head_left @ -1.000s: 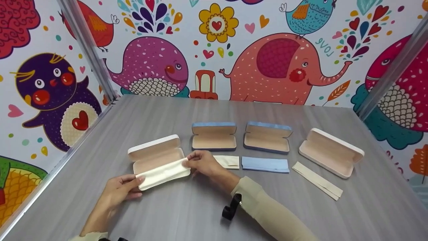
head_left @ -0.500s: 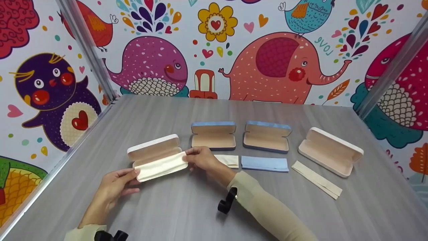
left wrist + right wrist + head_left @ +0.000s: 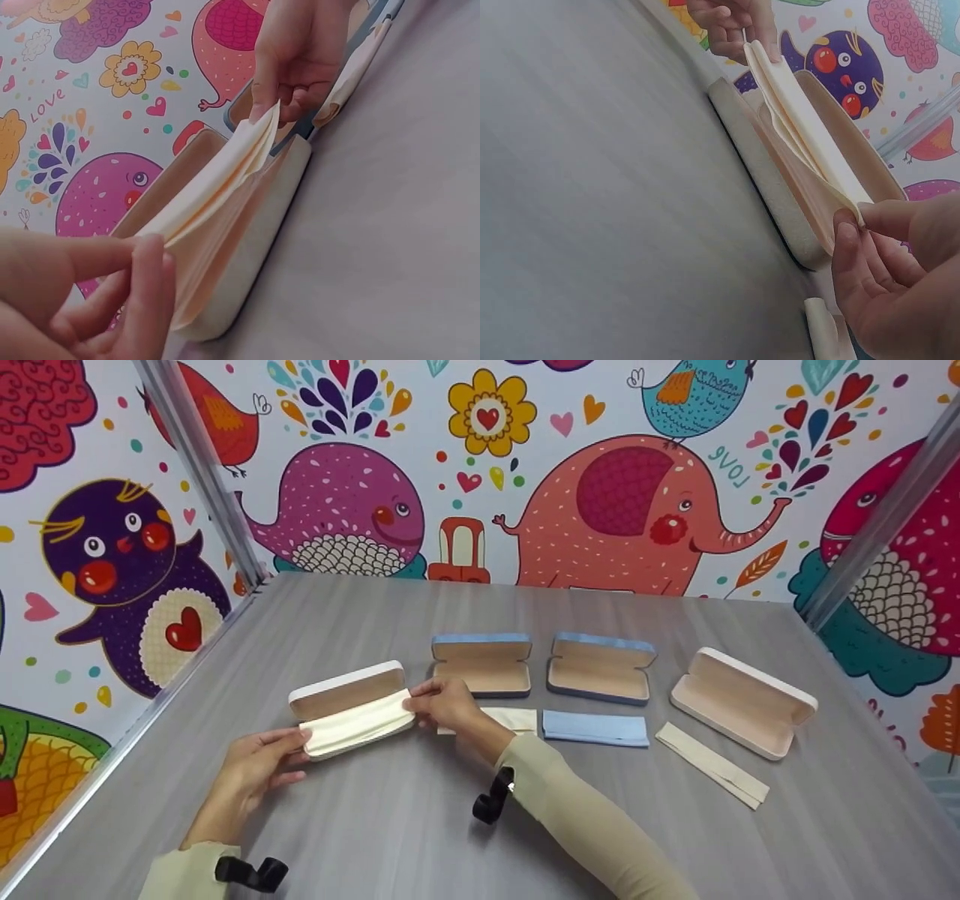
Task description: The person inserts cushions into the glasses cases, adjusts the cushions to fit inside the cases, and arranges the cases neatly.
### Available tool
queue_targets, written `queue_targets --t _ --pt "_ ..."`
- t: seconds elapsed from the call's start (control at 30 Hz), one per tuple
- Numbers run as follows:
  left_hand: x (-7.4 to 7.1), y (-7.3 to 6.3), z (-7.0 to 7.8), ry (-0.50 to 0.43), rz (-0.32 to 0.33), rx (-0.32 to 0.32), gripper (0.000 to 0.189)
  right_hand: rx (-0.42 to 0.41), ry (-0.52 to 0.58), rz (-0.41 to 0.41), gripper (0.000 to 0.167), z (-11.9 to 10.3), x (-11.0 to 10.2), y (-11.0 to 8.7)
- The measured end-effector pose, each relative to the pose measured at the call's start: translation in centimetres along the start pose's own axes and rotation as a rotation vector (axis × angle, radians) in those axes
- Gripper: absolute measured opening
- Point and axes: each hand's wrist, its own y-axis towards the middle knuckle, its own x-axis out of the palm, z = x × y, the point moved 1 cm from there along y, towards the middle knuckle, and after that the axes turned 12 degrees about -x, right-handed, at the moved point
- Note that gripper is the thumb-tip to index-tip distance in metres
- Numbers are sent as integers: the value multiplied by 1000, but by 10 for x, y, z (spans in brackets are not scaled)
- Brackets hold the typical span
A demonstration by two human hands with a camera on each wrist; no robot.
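A folded cream cloth (image 3: pixel 356 721) is stretched between both hands over the opened white glasses case (image 3: pixel 346 690) on the left of the table. My left hand (image 3: pixel 259 761) pinches its left end between thumb and fingers. The right hand (image 3: pixel 448 709) pinches the other end the same way. In the left wrist view the folded layers of the cloth (image 3: pixel 214 176) show above the case's lower half (image 3: pixel 251 247). The right wrist view has the cloth (image 3: pixel 806 124) held above the case's pink lining, its lid (image 3: pixel 847 131) raised behind.
Two blue glasses cases (image 3: pixel 481 667) (image 3: pixel 600 669) stand opened in the middle, another white case (image 3: pixel 742 701) at the right. Before them lie a cream cloth (image 3: pixel 517 720), partly behind the right hand, a blue cloth (image 3: pixel 595 729) and a narrow beige cloth (image 3: pixel 712 765). Printed walls enclose the table.
Both hands have moved the cream cloth away from the person, from over the case's front edge to above its lower half. The other cases and cloths have stayed put.
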Motion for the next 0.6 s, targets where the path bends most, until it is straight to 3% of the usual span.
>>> queue_targets --t 0.43,0.6 --pt "-1 9 8 -22 -5 -13 36 -2 -21 25 13 -1 5 10" --pt "0 12 9 -5 0 -25 32 -18 -60 40 10 3 6 12"
